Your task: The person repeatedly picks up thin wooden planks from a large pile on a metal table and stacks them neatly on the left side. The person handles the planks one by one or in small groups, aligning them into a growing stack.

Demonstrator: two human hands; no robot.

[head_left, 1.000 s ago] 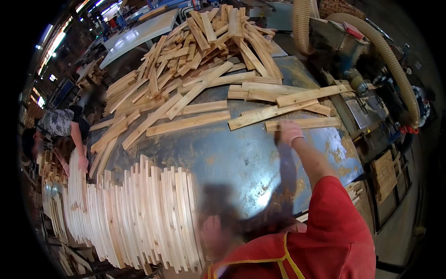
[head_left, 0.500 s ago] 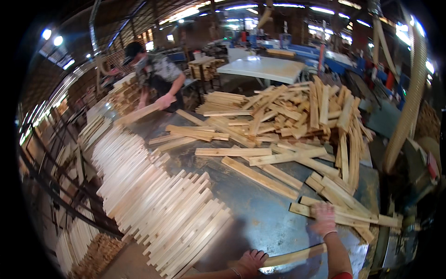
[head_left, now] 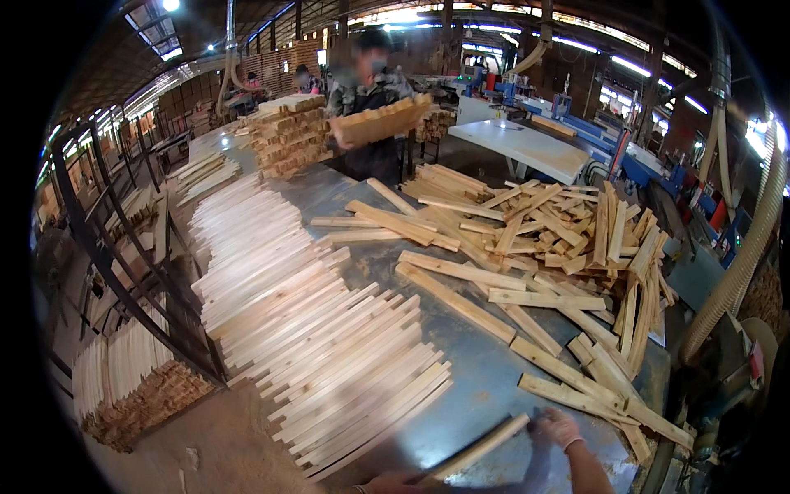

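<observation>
At the lower edge, my left hand is partly cut off and dim, closed around the near end of a wooden strip. The strip slants away to the right over the metal tabletop. My right hand, in a thin pinkish glove, is beside the strip's far end with its fingers stretched out; whether it touches that end I cannot tell. Just beyond it lie loose wooden strips. Left of my hands, many pale strips lie side by side in a long slanting row.
A jumbled heap of strips covers the table's far right. Across the table, a person holds a bundle of strips beside a stacked pile. A ribbed hose hangs at right; a dark metal rack stands at left.
My right hand has come off the loose strips and drawn back to the strip's far end. The strip's angle has steepened. The person opposite now lifts a bundle. The view has turned left.
</observation>
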